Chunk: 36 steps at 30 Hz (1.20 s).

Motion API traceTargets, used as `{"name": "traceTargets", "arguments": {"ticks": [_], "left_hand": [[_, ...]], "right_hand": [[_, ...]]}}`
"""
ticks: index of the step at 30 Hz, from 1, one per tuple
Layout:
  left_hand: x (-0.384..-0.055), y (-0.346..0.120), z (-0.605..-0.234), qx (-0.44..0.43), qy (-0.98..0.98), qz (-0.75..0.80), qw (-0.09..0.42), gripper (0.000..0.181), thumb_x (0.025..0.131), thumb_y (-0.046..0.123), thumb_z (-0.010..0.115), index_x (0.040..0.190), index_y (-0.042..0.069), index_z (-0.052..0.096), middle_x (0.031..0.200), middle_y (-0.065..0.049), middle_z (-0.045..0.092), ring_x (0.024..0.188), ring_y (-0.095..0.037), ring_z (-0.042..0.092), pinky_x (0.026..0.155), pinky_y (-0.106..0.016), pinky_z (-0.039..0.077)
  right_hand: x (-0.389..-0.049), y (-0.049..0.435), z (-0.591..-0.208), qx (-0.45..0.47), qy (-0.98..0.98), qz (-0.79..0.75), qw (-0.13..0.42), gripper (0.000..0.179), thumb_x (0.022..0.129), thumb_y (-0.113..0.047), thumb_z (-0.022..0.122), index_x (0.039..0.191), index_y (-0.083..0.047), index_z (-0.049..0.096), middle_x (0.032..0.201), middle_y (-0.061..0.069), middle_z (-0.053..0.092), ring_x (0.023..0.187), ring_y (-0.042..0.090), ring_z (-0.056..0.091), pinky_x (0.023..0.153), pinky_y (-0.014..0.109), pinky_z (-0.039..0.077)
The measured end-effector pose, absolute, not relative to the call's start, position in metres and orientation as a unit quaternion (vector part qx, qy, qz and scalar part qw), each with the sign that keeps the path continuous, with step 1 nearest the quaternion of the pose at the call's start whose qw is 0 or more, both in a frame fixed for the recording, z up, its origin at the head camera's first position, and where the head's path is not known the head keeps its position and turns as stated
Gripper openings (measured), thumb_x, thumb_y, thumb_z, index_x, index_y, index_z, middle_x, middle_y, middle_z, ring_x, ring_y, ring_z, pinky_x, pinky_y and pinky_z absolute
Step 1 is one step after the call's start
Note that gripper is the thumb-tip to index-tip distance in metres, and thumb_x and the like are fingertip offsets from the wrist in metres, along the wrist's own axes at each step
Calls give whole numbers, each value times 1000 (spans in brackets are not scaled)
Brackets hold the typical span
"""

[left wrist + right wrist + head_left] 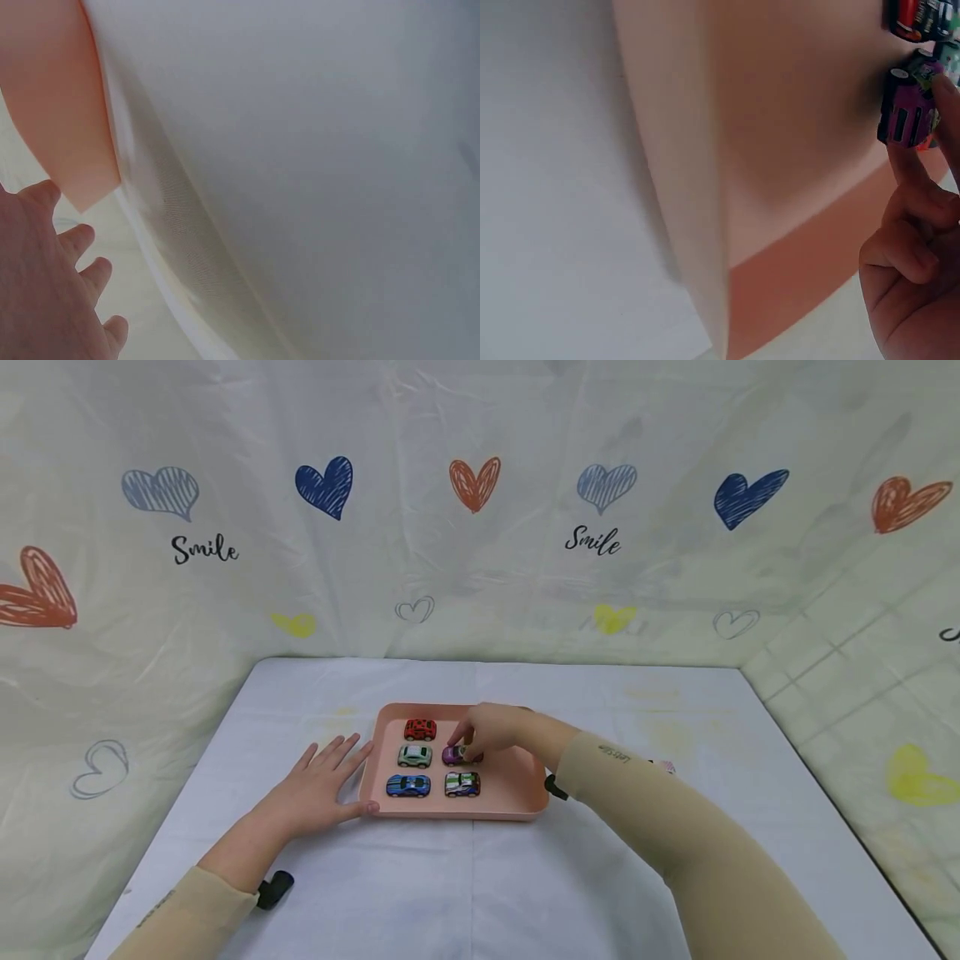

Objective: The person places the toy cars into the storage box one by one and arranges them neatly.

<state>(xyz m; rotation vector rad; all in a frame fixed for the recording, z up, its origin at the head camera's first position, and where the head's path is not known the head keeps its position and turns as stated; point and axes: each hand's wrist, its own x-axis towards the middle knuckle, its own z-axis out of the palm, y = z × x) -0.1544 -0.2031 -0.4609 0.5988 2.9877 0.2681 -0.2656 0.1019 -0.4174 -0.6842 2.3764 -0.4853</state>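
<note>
Right hand pinching the purple toy car inside the pink tray; left hand lying flat beside the tray.

The right hand is reaching over the tray from the right, and its fingertips are gripping the purple toy car, which is sitting on the tray floor in the right column, middle row. The left hand is resting palm down on the white tablecloth, fingers spread and straight, thumb touching the tray's near-left corner. The red car, green car, blue car and white-and-green car are standing in the tray around the purple one.
</note>
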Motion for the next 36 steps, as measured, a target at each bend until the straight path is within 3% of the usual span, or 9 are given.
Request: {"name": "traceTargets", "arguments": {"ticks": [15,23,36], "left_hand": [[-155,-203,-464,196,976,89,44,103,80,80,55,157,17,30,162,-13,25,148,-39,20,118,-62,11],[-155,-203,-462,201,974,91,41,102,81,78,57,157,16,30,162,-14,25,148,-40,21,118,-62,11],[-155,-204,-462,196,976,82,52,101,82,75,58,158,18,27,163,-13,23,149,-39,18,118,-62,9]], "right_hand": [[-261,104,-416,-264,904,-155,299,30,91,-18,72,121,-25,72,102,-3,65,89,11,61,80,25,53],[-262,107,-416,-274,910,-132,284,35,90,-27,75,125,-27,70,100,-7,66,92,11,59,84,28,52],[-264,119,-408,-276,910,-166,260,34,91,-26,73,125,-26,71,97,-10,65,97,13,57,92,33,50]]}}
